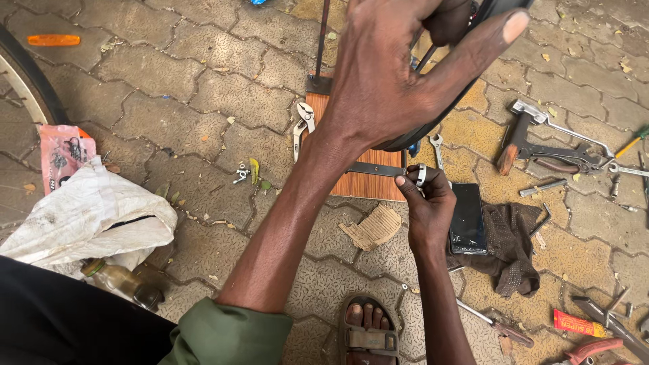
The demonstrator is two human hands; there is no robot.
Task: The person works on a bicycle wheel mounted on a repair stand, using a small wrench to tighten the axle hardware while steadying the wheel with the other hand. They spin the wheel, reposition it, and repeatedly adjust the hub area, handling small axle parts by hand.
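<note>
Closest to the camera there's a sandalled foot [368,328] on the paved floor [203,88], with a screwdriver [493,324] lying just to its right.

A bit further out, the right hand [427,203] is the one doing the fiddly bit. Its fingers [405,186] are pressed together in a pinch on a small silver ring-end spanner [422,174], which sits right at the fingertips, just above the hand. The spanner head meets the right end of a flat grey metal bar [375,169] that runs left to right across a wooden board [365,182]. So the bar's long axis goes sideways, and the right hand is at its near end. A dark phone [468,220] lies just beside that hand on a brown cloth [514,250].

Further away and higher up, the left hand [392,74] is wrapped over a black tyre [433,125], fingers curled around it and thumb stretched out along the rim. It's well above the bar, so the right hand is clearly nearer to it.

Farthest off are pliers [303,125] left of the board, and a hammer [520,135] and more tools on the right.
</note>
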